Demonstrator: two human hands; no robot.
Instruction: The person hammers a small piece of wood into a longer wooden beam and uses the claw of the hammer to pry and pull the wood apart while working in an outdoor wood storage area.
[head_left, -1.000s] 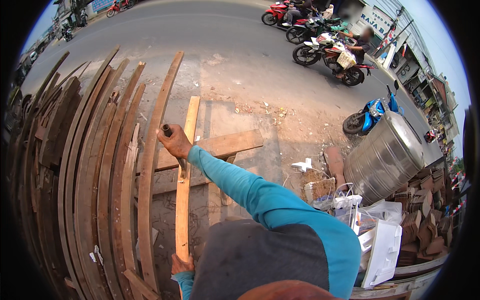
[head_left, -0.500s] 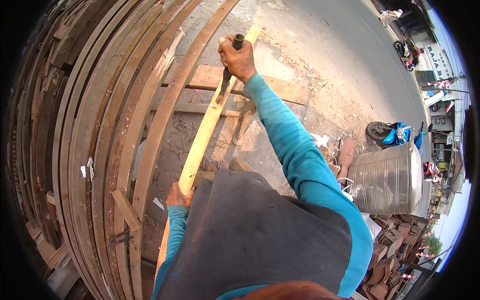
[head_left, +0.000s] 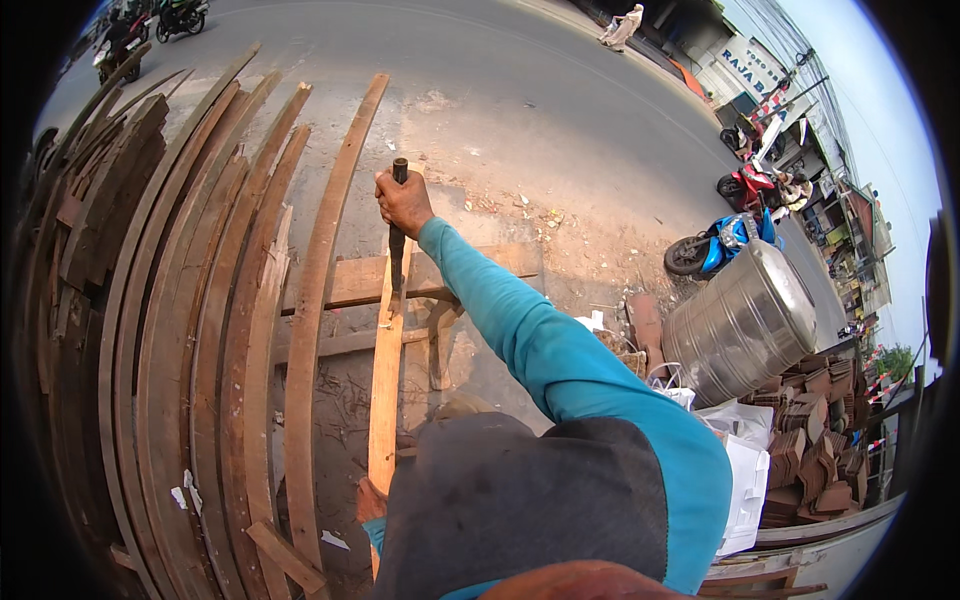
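A long, pale yellow wood strip (head_left: pixel 385 400) runs lengthwise in front of me, partly hidden by my torso. My left hand (head_left: pixel 371 500) grips its near part by the edge, with some fingers out of sight. At the far part, my right hand (head_left: pixel 404 205) is closed around a dark tool with a tubular handle (head_left: pixel 397 262). The tool stands nearly upright, its lower end against the strip's upper face; I cannot make out the shape of that end. Beneath the strip lies a crosswise board (head_left: pixel 480 262).
Long brown planks (head_left: pixel 215 330) are stacked at the left, with one separate plank (head_left: pixel 330 240) nearer the strip. To the right are a ribbed metal tank (head_left: pixel 740 320), stacked roof tiles (head_left: pixel 815 440), white bags (head_left: pixel 742 470) and a blue motorcycle (head_left: pixel 720 240). A road (head_left: pixel 480 60) passes beyond.
My view has tilted up, bringing more road and passing motorcycles into sight. My right hand still holds the tool, which now stands more upright; my left hand stays on the strip.
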